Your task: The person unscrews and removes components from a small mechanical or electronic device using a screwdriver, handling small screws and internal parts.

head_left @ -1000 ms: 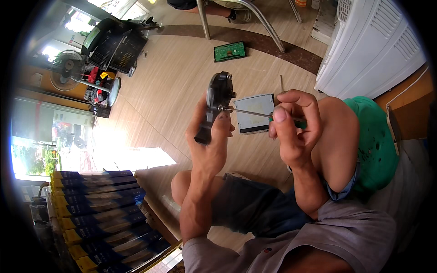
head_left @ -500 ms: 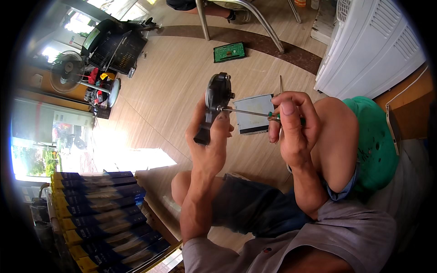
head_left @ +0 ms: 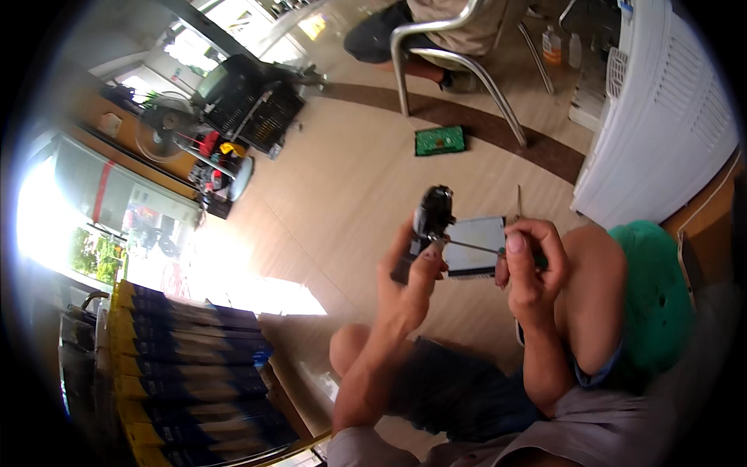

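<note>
My left hand (head_left: 406, 289) is closed around a black device part (head_left: 434, 208) with a rounded upper end, held up in front of me. My right hand (head_left: 537, 265) grips a screwdriver (head_left: 476, 247) in its fingertips. The thin metal shaft points left, and its tip meets the black part beside my left thumb. Most of the screwdriver's handle is hidden by my fingers. On the floor behind my hands lies a flat grey metal box (head_left: 481, 230) with a dark front edge, partly covered.
A green circuit board (head_left: 440, 141) lies on the floor near a metal-framed chair (head_left: 486, 68), where another person sits. A green stool (head_left: 650, 300) and a white slatted appliance (head_left: 661, 117) stand right. Rows of blue-yellow boxes (head_left: 194, 381) fill the lower left. A fan (head_left: 167, 121) stands farther back.
The whole view has shifted, so the surroundings and both hands appear lower and farther right. The black part is tilted a little differently. Both grips and the screwdriver's contact stay the same.
</note>
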Demonstrator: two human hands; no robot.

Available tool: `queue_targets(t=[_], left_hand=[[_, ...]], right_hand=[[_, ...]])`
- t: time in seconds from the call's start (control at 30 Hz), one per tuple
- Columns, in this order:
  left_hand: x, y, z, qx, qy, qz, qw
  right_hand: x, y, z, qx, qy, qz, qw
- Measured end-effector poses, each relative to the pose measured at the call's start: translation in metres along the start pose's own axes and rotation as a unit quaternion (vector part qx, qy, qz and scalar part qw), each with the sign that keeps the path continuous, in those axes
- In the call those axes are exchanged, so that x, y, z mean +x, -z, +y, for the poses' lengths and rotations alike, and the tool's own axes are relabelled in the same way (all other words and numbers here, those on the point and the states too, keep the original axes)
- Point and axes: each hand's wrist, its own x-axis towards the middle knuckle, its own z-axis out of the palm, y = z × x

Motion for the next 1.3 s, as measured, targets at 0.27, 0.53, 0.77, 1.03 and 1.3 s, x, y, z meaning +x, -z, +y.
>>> queue_targets(t=[0.27, 0.53, 0.77, 1.03, 1.3], left_hand=[[0.000, 0.000, -0.006, -0.019, 0.022, 0.026, 0.999], [0.000, -0.006, -0.005, -0.008, 0.024, 0.030, 0.999], [-0.002, -0.013, -0.002, -0.014, 0.023, 0.042, 0.999], [-0.005, 0.004, -0.009, -0.011, 0.015, 0.034, 0.999], [0.012, -0.032, 0.003, 0.006, 0.041, 0.028, 0.999]], right_hand=[[-0.005, -0.002, 0.007, -0.012, -0.010, -0.032, 0.999], [-0.004, 0.003, 0.007, -0.025, 0.013, -0.024, 0.999], [-0.006, 0.005, 0.008, 0.006, 0.001, 0.005, 1.000], [-0.012, -0.003, 0.015, -0.011, -0.001, -0.013, 1.000], [0.010, 0.026, -0.004, -0.093, 0.062, -0.005, 0.994]])
